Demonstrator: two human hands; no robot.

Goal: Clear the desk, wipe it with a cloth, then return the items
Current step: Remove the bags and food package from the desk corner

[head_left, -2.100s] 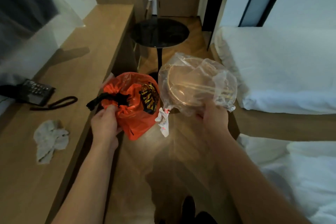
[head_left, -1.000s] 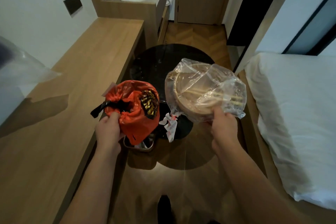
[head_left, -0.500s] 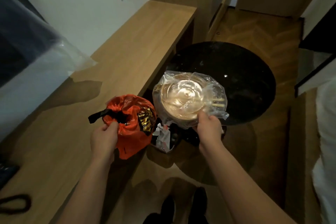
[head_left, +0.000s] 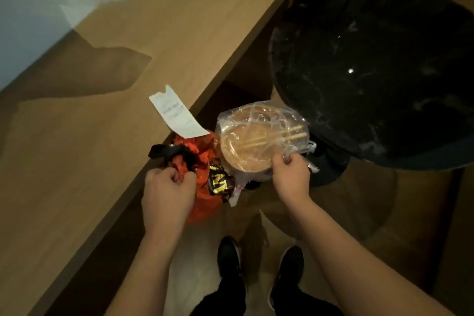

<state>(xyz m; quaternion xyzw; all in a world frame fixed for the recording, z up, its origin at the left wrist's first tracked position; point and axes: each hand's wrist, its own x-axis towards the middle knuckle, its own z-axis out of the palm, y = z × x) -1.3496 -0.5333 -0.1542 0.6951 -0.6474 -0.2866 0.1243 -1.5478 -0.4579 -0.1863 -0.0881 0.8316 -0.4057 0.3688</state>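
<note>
The left hand clutches the knotted orange bag at the desk edge; the right hand pinches a clear bag holding a bowl and chopsticks; both now hang lower, the view tipped steeply downward, a receipt newly visible.

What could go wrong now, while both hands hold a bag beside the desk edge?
1. The right hand pinches only the loose film of the clear bag; the bowl and chopsticks inside might slip out or tear through.
2. The receipt sticks up loosely from the orange bag in the left hand; it may fall off.
3. The black round table is close, so the clear bag might bump it.
</note>
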